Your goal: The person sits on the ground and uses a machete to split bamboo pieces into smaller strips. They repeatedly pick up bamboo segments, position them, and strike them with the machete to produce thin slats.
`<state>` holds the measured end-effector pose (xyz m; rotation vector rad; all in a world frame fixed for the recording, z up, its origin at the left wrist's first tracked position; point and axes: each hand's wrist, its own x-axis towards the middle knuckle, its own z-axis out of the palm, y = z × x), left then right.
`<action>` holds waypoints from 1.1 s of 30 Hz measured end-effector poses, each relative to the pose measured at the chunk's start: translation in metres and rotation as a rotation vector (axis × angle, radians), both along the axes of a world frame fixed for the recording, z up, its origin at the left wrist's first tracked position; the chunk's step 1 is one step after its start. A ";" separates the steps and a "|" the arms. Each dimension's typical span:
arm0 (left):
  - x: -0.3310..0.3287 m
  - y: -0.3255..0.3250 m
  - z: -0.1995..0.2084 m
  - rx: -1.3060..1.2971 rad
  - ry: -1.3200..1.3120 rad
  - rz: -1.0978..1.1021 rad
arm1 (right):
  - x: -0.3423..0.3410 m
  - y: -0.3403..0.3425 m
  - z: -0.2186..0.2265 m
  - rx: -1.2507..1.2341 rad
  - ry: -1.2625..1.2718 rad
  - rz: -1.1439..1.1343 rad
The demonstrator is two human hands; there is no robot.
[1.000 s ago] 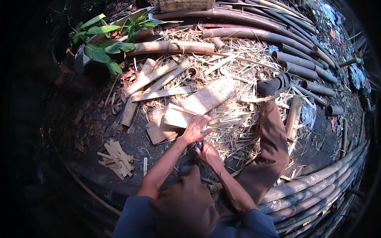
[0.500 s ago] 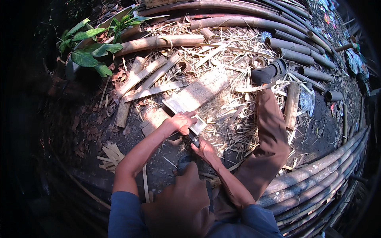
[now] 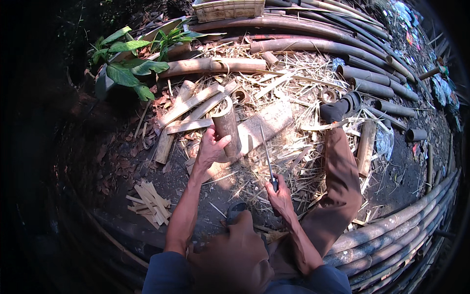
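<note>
A half-round bamboo section [image 3: 226, 128] stands upright on a flat wooden board [image 3: 274, 117], its pale cut end facing up. My left hand [image 3: 210, 148] grips its left side, with the thumb toward the front and some fingers hidden behind. To the right, my right hand [image 3: 281, 197] is closed around the dark handle of a knife [image 3: 267, 153]. The long, thin blade points up and away over the board, apart from the bamboo.
Split bamboo pieces [image 3: 191, 104] lie beyond my left hand. Thin slats [image 3: 152, 202] are piled nearer on the left. Shavings [image 3: 293, 161] cover the ground. Bamboo poles [image 3: 387, 220] lie at the right; a pale crate [image 3: 228, 10] and a leafy plant [image 3: 122, 59] are farther off.
The bamboo section has gone from lying tilted near my hands to standing on the board. My left hand moved forward with it; my right hand drew the knife away to the right, blade raised.
</note>
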<state>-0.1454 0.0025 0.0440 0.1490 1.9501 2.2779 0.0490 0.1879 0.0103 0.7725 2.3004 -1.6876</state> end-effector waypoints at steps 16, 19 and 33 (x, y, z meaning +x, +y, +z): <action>0.022 0.019 -0.026 -0.323 0.183 -0.088 | -0.079 -0.031 0.098 -0.132 0.342 0.101; 0.025 0.017 -0.021 -0.368 0.205 -0.070 | -0.086 -0.035 0.099 -0.101 0.332 0.090; 0.026 0.020 -0.025 -0.352 0.261 -0.083 | -0.084 -0.033 0.073 -0.445 0.305 0.055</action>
